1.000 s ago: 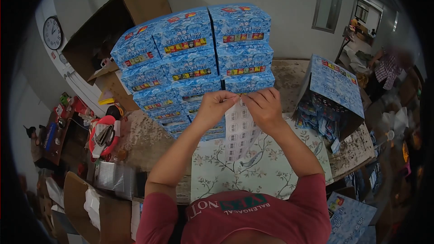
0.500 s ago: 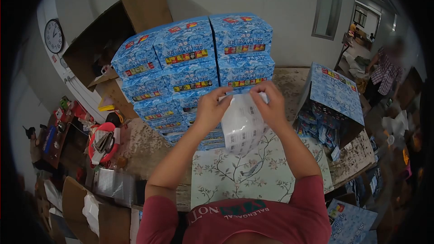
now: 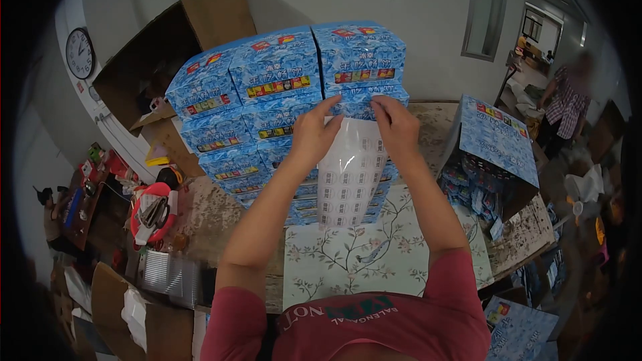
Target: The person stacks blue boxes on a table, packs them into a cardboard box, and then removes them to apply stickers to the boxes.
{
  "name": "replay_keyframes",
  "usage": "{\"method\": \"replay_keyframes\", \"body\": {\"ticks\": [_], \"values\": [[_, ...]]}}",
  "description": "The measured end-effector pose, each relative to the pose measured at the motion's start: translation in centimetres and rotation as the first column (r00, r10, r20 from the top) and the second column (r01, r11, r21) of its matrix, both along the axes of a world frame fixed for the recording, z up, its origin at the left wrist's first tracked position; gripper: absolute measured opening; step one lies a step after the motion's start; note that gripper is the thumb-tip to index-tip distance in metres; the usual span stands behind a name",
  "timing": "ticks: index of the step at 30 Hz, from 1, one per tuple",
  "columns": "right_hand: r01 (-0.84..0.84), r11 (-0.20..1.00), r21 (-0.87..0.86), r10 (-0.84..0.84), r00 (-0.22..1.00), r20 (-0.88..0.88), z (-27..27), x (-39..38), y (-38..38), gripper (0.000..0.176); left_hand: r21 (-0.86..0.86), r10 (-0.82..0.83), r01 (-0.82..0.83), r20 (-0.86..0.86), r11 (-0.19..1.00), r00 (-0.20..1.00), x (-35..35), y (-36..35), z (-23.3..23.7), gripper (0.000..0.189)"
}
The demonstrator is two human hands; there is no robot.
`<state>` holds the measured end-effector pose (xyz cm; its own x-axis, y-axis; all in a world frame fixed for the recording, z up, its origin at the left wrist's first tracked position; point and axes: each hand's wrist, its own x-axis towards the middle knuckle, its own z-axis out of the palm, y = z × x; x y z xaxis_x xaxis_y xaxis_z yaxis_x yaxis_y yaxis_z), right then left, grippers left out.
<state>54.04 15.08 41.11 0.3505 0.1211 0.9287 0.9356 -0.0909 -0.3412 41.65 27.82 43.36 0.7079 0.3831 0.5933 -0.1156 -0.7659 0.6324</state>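
Note:
A glossy sheet of stickers (image 3: pixel 349 180), printed with rows of small dark marks, hangs in front of the stacked blue boxes (image 3: pixel 279 72). My left hand (image 3: pixel 314 135) pinches it near its top left corner. At the top right, my right hand (image 3: pixel 400 132) is closed with thumb and forefinger on the sheet's edge. Both forefingers reach up to the front of a second-row box in the right column. Whether a single sticker lies between the fingertips is too small to tell. Beneath the sheet's lower end lies a floral mat (image 3: pixel 348 261).
To the right stands an open blue carton (image 3: pixel 498 137) with small packets inside. A brown cardboard box (image 3: pixel 150 60) sits behind the stack on the left. A red round basket (image 3: pixel 152 214) holds odds and ends. Another person (image 3: pixel 568 97) stands at far right.
Both hands have moved up and away from me to the second-row box. The sheet, bent and tilted before, now hangs flatter with its printed rows facing me.

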Motion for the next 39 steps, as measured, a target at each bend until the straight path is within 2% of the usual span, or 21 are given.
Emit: {"method": "replay_keyframes", "body": {"ticks": [1,2,4,6,8,10,11,13,14,17,19,23,25,28,32,34,35,36,37,38,39], "values": [[0.010,1.000,-0.021,-0.004,0.964,0.264,0.4,-0.4,0.1,0.025,0.010,0.004,-0.004,-0.016,1.000,1.000,0.0,0.1,0.0,0.040],[0.008,1.000,-0.023,-0.002,0.965,0.261,0.7,-0.7,-0.3,0.025,0.019,0.007,-0.006,-0.034,1.000,0.999,-0.1,0.1,0.0,0.041],[0.167,0.881,-0.442,-0.196,0.981,-0.019,2.1,-1.8,-1.7,0.028,0.008,-0.022,0.022,-0.033,1.000,0.999,-0.4,0.1,-0.2,0.042],[0.210,0.866,-0.453,-0.233,0.972,0.006,3.2,-2.7,-3.0,0.029,-0.001,-0.044,0.044,-0.033,0.999,0.999,-1.3,-0.3,-0.3,0.043],[0.260,0.855,-0.449,-0.272,0.962,0.038,3.7,-3.4,-3.7,0.029,-0.064,-0.234,0.237,0.045,0.969,0.971,-2.7,-1.8,0.2,0.044],[-0.064,0.922,-0.381,0.174,0.950,0.260,3.4,-4.5,-4.8,0.025,-0.076,-0.266,0.273,0.093,0.959,0.960,-3.6,-2.6,0.0,0.042],[-0.063,0.923,-0.381,0.172,0.950,0.260,3.3,-5.1,-5.4,0.025,-0.087,-0.299,0.312,0.136,0.946,0.945,-3.9,-2.9,-0.2,0.040],[-0.326,0.782,-0.531,0.267,0.945,-0.187,3.3,-6.1,-6.3,0.021,-0.190,-0.325,0.352,0.161,0.917,0.932,-4.3,-2.9,-0.6,0.035],[-0.322,0.785,-0.530,0.263,0.947,-0.185,3.4,-6.3,-6.8,0.021,-0.288,-0.344,0.388,0.192,0.875,0.919,-4.4,-2.8,-0.8,0.030],[-0.280,0.816,-0.506,0.217,0.959,-0.181,3.7,-6.5,-7.5,0.015,-0.342,-0.373,0.451,0.270,0.824,0.888,-4.4,-2.7,-1.3,0.021],[-0.215,0.887,-0.409,0.239,0.971,0.007,3.8,-7.0,-7.2,0.013,-0.330,-0.372,0.450,0.274,0.830,0.887,-4.5,-3.2,-1.3,0.019],[-0.148,0.909,-0.390,0.217,0.966,0.139,3.8,-7.4,-6.4,0.014,-0.287,-0.323,0.401,0.284,0.870,0.903,-4.7,-4.4,-0.8,0.018],[0.118,0.954,-0.274,0.020,0.890,0.455,3.3,-7.5,-5.9,0.021,-0.293,-0.293,0.376,0.290,0.879,0.911,-4.6,-4.5,-0.8,0.018],[0.168,0.973,-0.157,-0.058,0.840,0.540,2.5,-7.8,-5.2,0.025,-0.330,-0.250,0.341,0.289,0.880,0.924,-4.6,-4.7,-0.6,0.017],[0.113,0.979,-0.172,-0.002,0.841,0.541,2.3,-7.2,-5.0,0.019,-0.398,-0.246,0.361,0.311,0.843,0.918,-4.2,-4.1,-0.9,0.016],[-0.206,0.970,-0.127,0.222,0.966,0.130,3.2,-6.3,-4.6,0.008,-0.408,-0.218,0.353,0.341,0.842,0.914,-3.8,-3.7,-0.7,0.017],[-0.203,0.971,-0.124,0.219,0.966,0.136,4.1,-5.4,-4.2,0.008,-0.423,-0.188,0.342,0.365,0.839,0.912,-3.6,-3.5,-0.6,0.018],[-0.354,0.935,0.017,0.352,0.922,-0.161,5.4,-4.3,-3.5,0.008,-0.420,-0.192,0.346,0.367,0.839,0.910,-3.3,-3.1,-0.6,0.018],[-0.447,0.873,0.197,0.487,0.765,-0.421,6.5,-3.2,-2.9,0.011,-0.409,-0.193,0.337,0.354,0.848,0.915,-3.0,-2.7,-0.8,0.018],[-0.445,0.873,0.200,0.487,0.767,-0.418,7.6,-2.2,-2.3,0.011,-0.397,-0.192,0.326,0.341,0.858,0.920,-2.8,-2.3,-1.0,0.018],[-0.477,0.846,0.237,0.528,0.689,-0.496,8.7,-1.2,-1.7,0.012,-0.392,-0.195,0.328,0.343,0.859,0.919,-2.7,-2.1,-1.1,0.018]]}}
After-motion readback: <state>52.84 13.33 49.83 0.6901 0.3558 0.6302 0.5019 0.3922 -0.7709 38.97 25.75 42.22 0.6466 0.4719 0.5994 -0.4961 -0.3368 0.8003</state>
